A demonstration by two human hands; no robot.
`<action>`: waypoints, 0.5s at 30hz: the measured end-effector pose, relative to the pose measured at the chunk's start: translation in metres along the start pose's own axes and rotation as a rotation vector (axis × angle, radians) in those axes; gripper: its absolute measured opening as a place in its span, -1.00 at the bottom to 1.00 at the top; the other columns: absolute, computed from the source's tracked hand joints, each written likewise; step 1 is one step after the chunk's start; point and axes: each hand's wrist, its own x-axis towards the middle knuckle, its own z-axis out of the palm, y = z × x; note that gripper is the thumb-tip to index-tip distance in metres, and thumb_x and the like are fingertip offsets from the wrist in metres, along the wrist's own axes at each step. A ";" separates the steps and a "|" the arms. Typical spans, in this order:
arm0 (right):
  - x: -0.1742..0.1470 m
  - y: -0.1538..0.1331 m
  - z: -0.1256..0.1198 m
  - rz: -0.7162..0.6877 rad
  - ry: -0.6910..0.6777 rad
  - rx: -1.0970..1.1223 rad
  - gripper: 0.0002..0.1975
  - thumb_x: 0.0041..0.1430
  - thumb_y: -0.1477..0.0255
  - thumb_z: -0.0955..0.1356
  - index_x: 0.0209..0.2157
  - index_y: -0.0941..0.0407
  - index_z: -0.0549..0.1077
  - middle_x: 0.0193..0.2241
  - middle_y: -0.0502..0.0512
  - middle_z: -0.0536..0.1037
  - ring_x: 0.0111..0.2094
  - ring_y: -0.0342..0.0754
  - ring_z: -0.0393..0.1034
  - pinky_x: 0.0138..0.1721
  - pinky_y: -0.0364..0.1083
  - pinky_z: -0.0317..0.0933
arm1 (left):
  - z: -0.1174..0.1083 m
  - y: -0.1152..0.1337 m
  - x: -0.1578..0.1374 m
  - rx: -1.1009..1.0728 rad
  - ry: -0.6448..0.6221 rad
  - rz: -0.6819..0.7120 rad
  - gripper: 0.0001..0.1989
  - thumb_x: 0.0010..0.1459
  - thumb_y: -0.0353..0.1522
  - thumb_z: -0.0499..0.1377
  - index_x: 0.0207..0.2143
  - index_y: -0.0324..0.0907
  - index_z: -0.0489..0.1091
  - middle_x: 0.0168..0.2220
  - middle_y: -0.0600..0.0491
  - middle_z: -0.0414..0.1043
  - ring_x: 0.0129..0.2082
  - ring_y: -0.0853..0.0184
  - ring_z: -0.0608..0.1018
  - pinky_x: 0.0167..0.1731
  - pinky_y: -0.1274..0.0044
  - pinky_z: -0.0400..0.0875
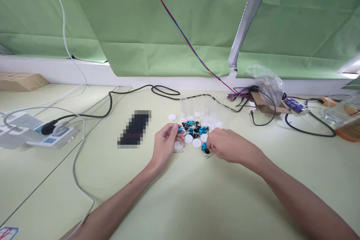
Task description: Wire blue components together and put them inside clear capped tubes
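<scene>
My left hand [165, 140] pinches a small blue metal part [180, 129] between thumb and fingers, at the left side of a cluster of small pieces. At the cluster's right side my right hand [225, 144] is closed, fingers bent down; what they grip is hidden. Right beside its fingertips lies another blue part [204, 146] with a black piece and a thin bent metal rod [208, 156]. Between the hands are more blue and black parts [202, 131] and several white round caps [197, 143]. Clear tubes [206, 108] stand just behind them.
A blurred-out black rectangle [135, 129] lies left of my left hand. Further left is a power strip [56, 135] with plugs and cables. A cardboard box [264, 105] with a plastic bag [267, 82], wires and a clear container [347, 116] occupy the back right. Green cloth [168, 26] hangs behind.
</scene>
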 end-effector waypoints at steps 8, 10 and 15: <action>0.004 -0.016 0.013 -0.066 -0.012 -0.092 -0.73 0.04 0.77 0.24 -0.38 0.17 0.46 -0.39 0.12 0.50 -0.41 -0.06 0.36 -0.50 -0.12 -0.14 | 0.003 0.001 -0.002 0.009 -0.002 -0.024 -0.68 0.16 -0.12 0.17 -0.31 -0.23 0.40 -0.46 0.03 0.45 -0.59 0.42 0.45 -0.50 0.53 0.37; 0.005 -0.020 0.015 -0.066 -0.016 -0.117 -0.72 0.07 0.78 0.23 -0.37 0.18 0.46 -0.39 0.14 0.51 -0.40 -0.04 0.39 -0.50 -0.11 -0.13 | 0.003 0.000 -0.002 0.005 -0.001 -0.024 -0.68 0.15 -0.12 0.18 -0.32 -0.23 0.41 -0.45 0.02 0.46 -0.59 0.42 0.45 -0.50 0.53 0.38; 0.006 -0.027 0.019 -0.085 0.000 -0.142 -0.73 0.12 0.77 0.23 -0.35 0.20 0.47 -0.35 0.20 0.54 -0.34 -0.02 0.42 -0.48 -0.11 -0.07 | 0.004 -0.001 -0.003 0.003 -0.009 -0.026 -0.68 0.15 -0.12 0.18 -0.33 -0.22 0.41 -0.46 0.01 0.47 -0.58 0.41 0.46 -0.49 0.53 0.39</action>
